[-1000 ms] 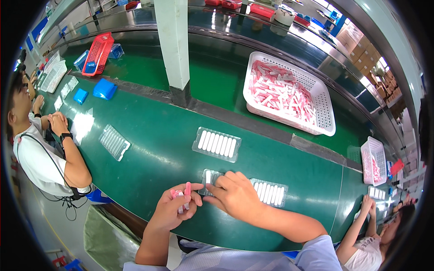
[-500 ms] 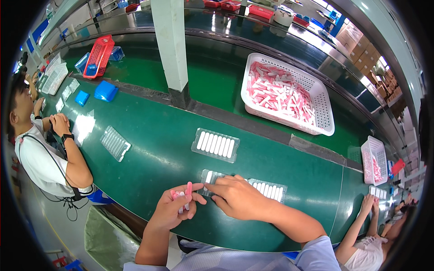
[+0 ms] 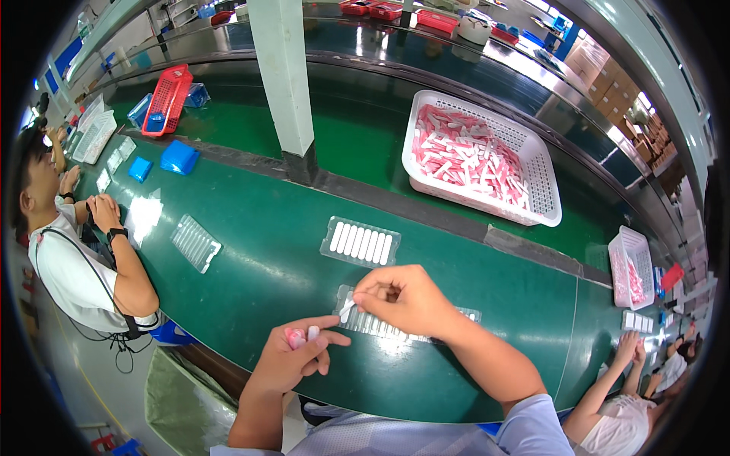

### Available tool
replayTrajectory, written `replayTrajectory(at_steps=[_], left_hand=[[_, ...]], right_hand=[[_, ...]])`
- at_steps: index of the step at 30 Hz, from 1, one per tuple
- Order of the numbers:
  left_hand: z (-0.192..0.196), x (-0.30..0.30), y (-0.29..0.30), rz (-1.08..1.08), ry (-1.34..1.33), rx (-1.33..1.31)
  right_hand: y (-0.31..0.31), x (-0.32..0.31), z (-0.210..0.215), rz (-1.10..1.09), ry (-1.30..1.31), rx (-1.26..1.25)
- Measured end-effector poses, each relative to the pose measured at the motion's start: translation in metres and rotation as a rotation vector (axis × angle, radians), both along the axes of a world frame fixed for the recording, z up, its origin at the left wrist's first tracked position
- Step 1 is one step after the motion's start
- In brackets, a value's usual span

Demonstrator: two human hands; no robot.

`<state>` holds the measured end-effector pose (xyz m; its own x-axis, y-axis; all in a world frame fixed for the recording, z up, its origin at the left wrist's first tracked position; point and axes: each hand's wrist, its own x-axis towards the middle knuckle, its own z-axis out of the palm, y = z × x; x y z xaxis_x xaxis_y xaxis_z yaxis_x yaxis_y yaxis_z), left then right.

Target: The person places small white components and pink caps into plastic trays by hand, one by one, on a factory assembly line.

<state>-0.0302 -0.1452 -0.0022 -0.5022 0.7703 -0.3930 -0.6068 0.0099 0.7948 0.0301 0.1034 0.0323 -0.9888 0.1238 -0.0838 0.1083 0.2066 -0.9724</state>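
Observation:
My left hand [image 3: 293,359] holds a few small pink and white tubes [image 3: 298,335] at its fingertips, near the belt's front edge. My right hand [image 3: 407,298] pinches one white tube [image 3: 347,309] over the left end of a clear plastic tray [image 3: 363,322] lying on the green belt [image 3: 258,266]. That tray is partly hidden under the hand; white tubes lie side by side in its slots. A second clear tray [image 3: 360,242], filled with white tubes, lies just beyond it on the belt.
A white basket [image 3: 538,182] of pink and white tubes stands at the back right, a smaller one [image 3: 629,267] further right. An empty clear tray [image 3: 195,242] lies to the left. A person [image 3: 68,258] sits at left, another [image 3: 623,395] at lower right. A white post [image 3: 285,76] rises behind the belt.
My right hand has drawn back slightly and now holds a single white tube at the tray's left end. My left hand has stayed close by with its tubes.

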Motion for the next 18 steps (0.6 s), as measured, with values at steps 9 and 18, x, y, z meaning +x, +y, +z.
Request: replayTrajectory(at_steps=[9, 18], left_hand=[[0.002, -0.005, -0.004, 0.032, -0.261, 0.15], [0.012, -0.002, 0.005, -0.096, -0.265, 0.185]], right_hand=[[-0.006, -0.003, -0.013, 0.101, 0.122, 0.747], [-0.027, 0.006, 0.008, 0.142, 0.346, 0.411]])
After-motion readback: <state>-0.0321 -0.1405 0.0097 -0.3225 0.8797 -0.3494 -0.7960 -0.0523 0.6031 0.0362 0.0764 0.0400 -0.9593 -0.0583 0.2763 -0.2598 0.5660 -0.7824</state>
